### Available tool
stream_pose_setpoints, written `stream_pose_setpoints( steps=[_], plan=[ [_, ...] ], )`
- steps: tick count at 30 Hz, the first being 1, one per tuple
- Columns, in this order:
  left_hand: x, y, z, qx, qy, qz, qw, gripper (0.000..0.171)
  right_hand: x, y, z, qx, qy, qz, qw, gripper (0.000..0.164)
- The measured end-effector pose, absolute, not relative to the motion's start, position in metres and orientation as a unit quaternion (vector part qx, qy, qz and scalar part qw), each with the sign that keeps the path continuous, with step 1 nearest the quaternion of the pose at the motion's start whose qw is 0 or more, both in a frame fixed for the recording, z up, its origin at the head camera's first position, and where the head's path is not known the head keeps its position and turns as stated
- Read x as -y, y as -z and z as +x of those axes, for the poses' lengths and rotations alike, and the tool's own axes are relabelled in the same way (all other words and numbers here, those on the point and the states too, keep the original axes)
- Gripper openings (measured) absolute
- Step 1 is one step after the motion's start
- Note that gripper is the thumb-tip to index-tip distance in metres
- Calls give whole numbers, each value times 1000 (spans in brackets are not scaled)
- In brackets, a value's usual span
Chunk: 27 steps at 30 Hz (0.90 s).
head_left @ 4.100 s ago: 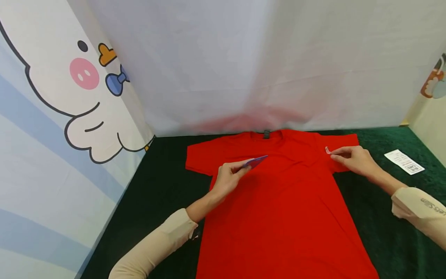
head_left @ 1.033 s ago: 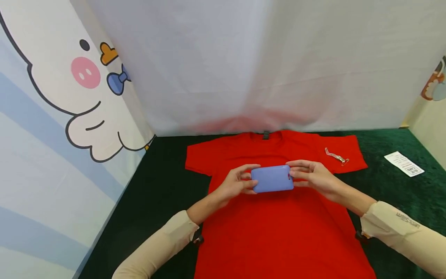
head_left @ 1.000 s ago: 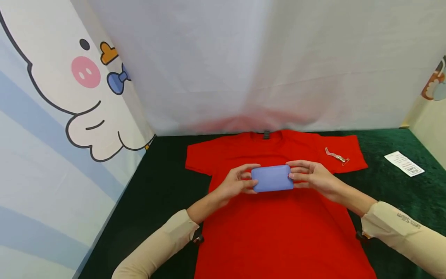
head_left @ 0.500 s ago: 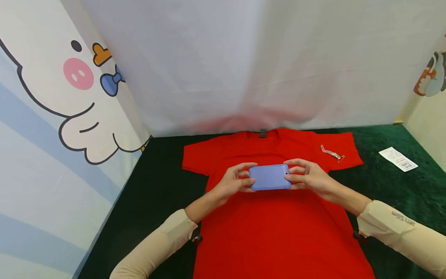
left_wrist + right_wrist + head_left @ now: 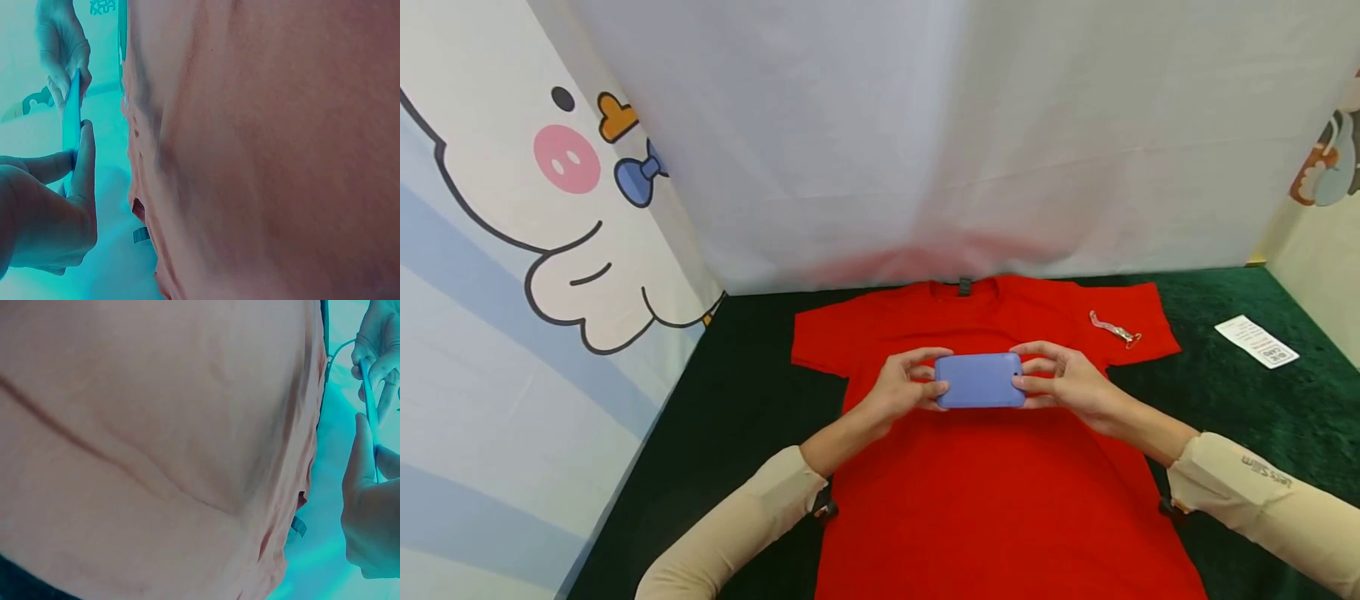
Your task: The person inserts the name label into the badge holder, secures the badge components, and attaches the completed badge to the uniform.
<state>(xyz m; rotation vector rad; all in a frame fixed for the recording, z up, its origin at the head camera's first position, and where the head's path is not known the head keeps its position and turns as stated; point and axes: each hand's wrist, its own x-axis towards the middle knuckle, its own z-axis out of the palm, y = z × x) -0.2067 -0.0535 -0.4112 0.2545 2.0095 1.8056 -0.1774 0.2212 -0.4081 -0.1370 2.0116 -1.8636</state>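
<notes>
A periwinkle-blue phone case [image 5: 979,380] is held sideways over the red T-shirt [image 5: 1000,500], its back facing up to the head camera. My left hand [image 5: 904,387] pinches its left end between thumb and fingers. At the other end my right hand [image 5: 1060,379] pinches it, the thumb beside a small dark camera hole. Seen edge-on in the left wrist view, the phone case [image 5: 72,119] is thin. The right wrist view shows the same thin edge between both hands. A pale strap with a metal clasp [image 5: 1116,329] lies on the shirt's right sleeve.
The shirt is spread on a dark green cloth [image 5: 745,400]. A white printed card [image 5: 1257,342] lies on the cloth to the right. Behind the shirt hangs a white curtain [image 5: 850,150]; a cartoon-printed panel [image 5: 490,375] stands on the left.
Earlier the left hand held the case alone while the right hand was at the strap; the right hand has since left the strap and gripped the case. Lately only the head view has shifted slightly.
</notes>
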Motion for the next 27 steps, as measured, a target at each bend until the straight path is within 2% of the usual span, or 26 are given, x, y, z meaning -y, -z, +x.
stream_pose_setpoints(
  steps=[12,23,27],
  plan=[
    [56,408,-204,-728,-656,78,183,46,-219,404,-176,-717,666,-57,197,62],
    [59,409,-207,-699,-652,153,252,64,-225,405,-178,-706,679,-52,193,60],
    [59,410,-207,-698,-649,163,256,62,-224,405,-178,-706,678,-56,196,60]
  ],
)
